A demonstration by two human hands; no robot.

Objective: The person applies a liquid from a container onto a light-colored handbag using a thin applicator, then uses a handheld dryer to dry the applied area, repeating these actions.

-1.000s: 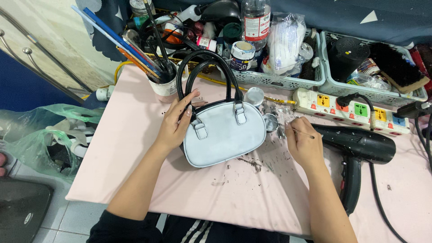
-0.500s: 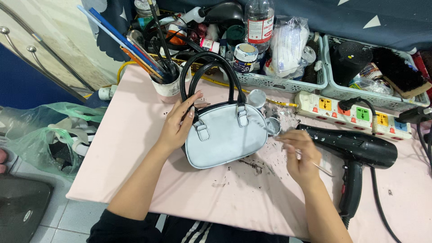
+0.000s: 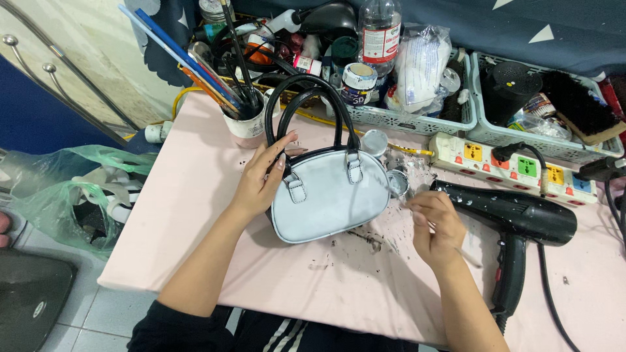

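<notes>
Pink table (image 3: 195,215): left hand (image 3: 261,179) gripping handbag (image 3: 332,195), right hand (image 3: 435,225) seemingly pinching brush (image 3: 464,252).

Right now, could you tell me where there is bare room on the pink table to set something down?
The pink table is bare left of the pale blue handbag and along the near edge between the forearms. It is crowded behind the handbag by the brush cup and plastic baskets, and rightward by the black hairdryer.

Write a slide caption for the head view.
Left hand steadies a pale handbag while right hand holds a thin brush beside a hair dryer.
</notes>
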